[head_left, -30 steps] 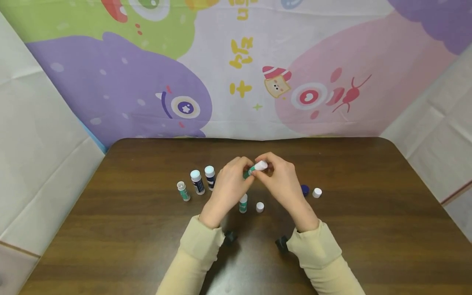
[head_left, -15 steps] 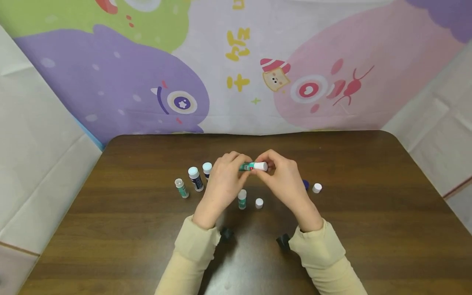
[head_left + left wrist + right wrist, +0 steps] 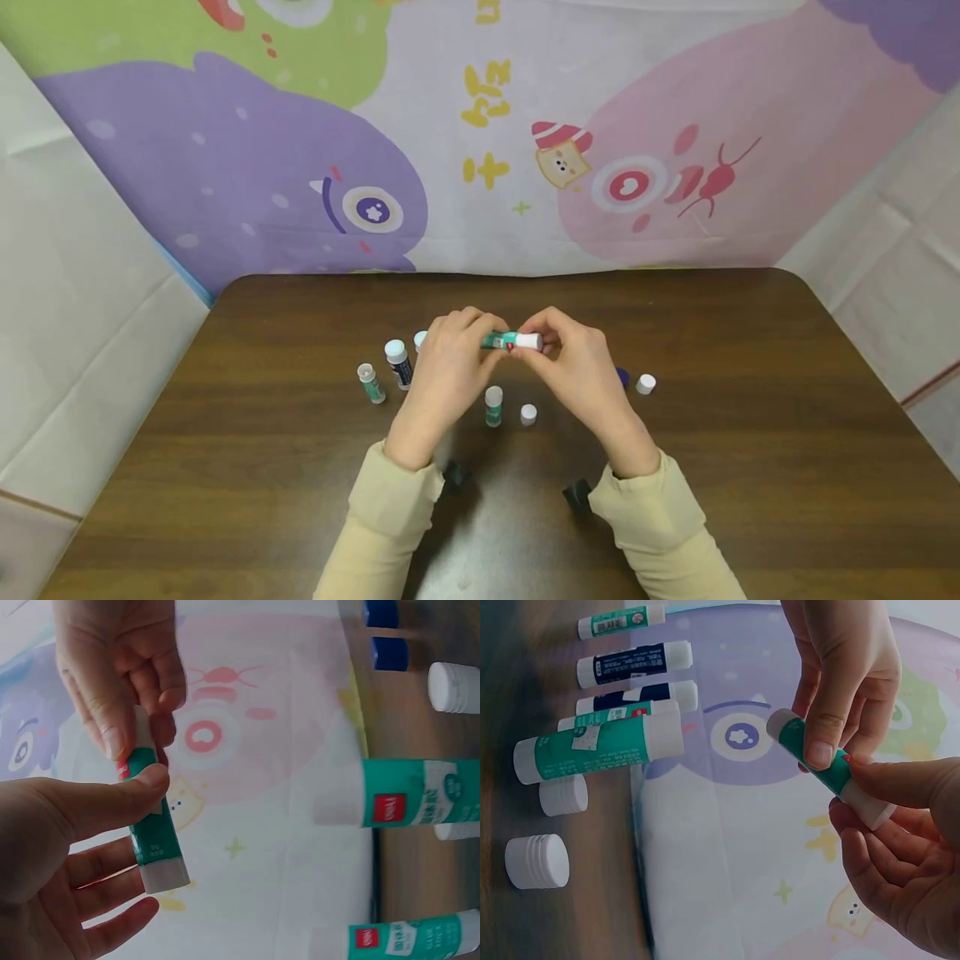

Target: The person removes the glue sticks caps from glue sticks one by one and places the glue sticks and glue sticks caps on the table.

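Note:
A green glue stick (image 3: 498, 340) with white ends is held nearly level above the table, between both hands. My left hand (image 3: 450, 358) pinches its green body with thumb and fingers, seen closely in the left wrist view. My right hand (image 3: 572, 367) grips around its white end, the thumb at the edge of the green label. Below them stands another green glue stick (image 3: 493, 408), a white cap (image 3: 528, 414) beside it. Left of my left hand are an uncapped-looking green glue stick (image 3: 371, 385) and a navy glue stick (image 3: 399, 365); a second navy one is mostly hidden.
Right of my right forearm lie a white cap (image 3: 646, 384) and a partly hidden blue cap (image 3: 622, 377); the left wrist view shows two blue caps (image 3: 390, 654). The brown table (image 3: 750, 417) ends at a cartoon-printed cloth (image 3: 495, 233) behind.
The glue stick has turned from slanting to nearly level between the hands. My left hand has shifted slightly left, covering more of the second navy glue stick. The head view tilted a little.

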{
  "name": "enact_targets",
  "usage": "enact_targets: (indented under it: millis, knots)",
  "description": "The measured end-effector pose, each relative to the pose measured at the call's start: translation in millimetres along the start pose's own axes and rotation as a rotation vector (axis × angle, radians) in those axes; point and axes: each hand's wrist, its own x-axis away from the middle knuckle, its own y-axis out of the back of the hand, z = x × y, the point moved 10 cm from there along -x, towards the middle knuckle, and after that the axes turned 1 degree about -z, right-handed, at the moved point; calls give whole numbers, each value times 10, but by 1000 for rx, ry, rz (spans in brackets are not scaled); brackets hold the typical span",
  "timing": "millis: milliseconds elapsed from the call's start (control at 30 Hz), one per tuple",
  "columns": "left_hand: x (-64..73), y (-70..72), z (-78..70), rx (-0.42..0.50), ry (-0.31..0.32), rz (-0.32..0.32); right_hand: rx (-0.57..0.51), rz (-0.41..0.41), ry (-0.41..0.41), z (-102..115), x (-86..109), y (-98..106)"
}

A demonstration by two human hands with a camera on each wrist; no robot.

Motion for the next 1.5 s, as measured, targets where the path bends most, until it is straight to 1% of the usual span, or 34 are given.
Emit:
enact_targets:
  millis: [300, 500, 733, 833, 1067, 1167, 1200, 1267, 1333, 1400, 1433, 1500]
  knots:
    - [-3, 56, -27, -27, -14, 7, -13, 4, 15, 37, 10, 6]
    - [-6, 100, -50, -45, -22, 5, -41, -6, 32, 51, 17, 16]
    - [2, 142, -68, -65, -30, 5, -35, 1, 49, 73, 15, 17]
    - [4, 160, -80, -66, -36, 12, -35, 1, 49, 90, 18, 26]
    - [41, 249, -135, -41, -47, 34, -50, 10, 62, 172, 57, 59]
    - [62, 265, -136, -38, -50, 50, -52, 32, 65, 203, 73, 66]
    - [71, 270, -127, -45, -51, 55, -48, 33, 74, 219, 76, 81]
    - [96, 285, -73, -73, -38, 62, -28, 0, 101, 245, 77, 167]
    - [132, 306, 16, -92, -11, 70, 3, -65, 130, 261, 88, 307]
    - [173, 333, 123, -108, 23, 72, 37, -131, 138, 248, 105, 452]
    - [193, 345, 176, -105, 43, 74, 47, -147, 130, 226, 112, 500]
    - [224, 365, 250, -78, 72, 75, 54, -129, 104, 175, 125, 517]
